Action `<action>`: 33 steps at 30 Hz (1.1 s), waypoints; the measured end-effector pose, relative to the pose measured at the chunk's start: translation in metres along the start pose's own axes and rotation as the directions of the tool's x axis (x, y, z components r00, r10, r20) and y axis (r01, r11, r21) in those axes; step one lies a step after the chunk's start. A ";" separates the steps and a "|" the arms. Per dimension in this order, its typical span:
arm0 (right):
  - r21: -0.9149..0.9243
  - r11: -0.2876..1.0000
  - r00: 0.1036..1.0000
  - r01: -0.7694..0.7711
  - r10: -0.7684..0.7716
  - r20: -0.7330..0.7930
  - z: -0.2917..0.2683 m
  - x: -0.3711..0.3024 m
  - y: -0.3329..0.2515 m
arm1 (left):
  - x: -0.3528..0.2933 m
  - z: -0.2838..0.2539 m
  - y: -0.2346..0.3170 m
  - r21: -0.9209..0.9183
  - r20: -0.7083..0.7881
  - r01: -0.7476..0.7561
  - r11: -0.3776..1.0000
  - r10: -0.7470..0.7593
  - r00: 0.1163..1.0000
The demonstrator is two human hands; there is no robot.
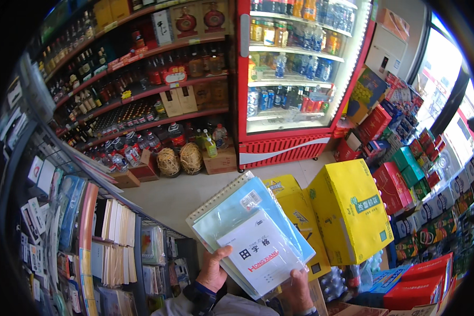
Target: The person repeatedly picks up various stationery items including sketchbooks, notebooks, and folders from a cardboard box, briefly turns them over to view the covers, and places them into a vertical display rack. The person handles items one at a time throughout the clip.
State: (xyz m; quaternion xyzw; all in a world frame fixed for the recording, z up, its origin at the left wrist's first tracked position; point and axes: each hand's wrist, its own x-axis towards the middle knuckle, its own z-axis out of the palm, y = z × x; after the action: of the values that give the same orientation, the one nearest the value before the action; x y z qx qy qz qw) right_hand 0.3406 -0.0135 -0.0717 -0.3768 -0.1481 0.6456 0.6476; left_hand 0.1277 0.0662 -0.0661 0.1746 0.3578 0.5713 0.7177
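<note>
In front of me I hold a small stack of notebooks, gripped at its near edges by both hands. On top lies a white exercise book with dark and red print. Under it are light-blue notebooks, one with a barcode label, in shiny clear wrap. A spiral binding sticks out along the far left edge of the stack. My left hand is closed on the left edge, thumb over the top cover. At the near right corner my right hand is closed too, its thumb on the white book; the stack hides its other fingers.
Yellow cartons stand just right of the stack. A rack of books and stationery runs along my left. Ahead are a red-framed drinks fridge and shelves of bottles. Red boxes lie at the near right.
</note>
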 end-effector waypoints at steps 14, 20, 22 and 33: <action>-0.108 0.980 0.985 -0.168 0.163 -0.049 0.021 0.009 0.048 | -0.033 -0.059 -0.004 -0.140 -0.200 0.016 0.990 -0.045 0.979; -0.150 0.945 0.957 -0.291 0.287 -0.046 0.019 0.013 0.070 | -0.048 -0.091 -0.005 -0.170 -0.255 0.046 0.984 -0.089 0.963; -0.169 0.934 0.949 -0.316 0.311 -0.054 0.026 0.015 0.073 | -0.051 -0.095 -0.003 -0.176 -0.268 0.027 0.984 -0.074 0.960; -0.235 0.860 0.881 -0.453 0.472 0.025 0.048 0.054 0.115 | -0.046 -0.156 -0.004 -0.212 -0.381 -0.052 0.976 -0.034 0.924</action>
State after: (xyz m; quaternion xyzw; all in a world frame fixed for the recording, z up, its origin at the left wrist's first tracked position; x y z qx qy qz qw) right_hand 0.2317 0.0385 -0.1338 -0.4447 -0.1510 0.7762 0.4207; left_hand 0.0156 -0.0029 -0.1608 -0.0183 0.4253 0.6333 0.6463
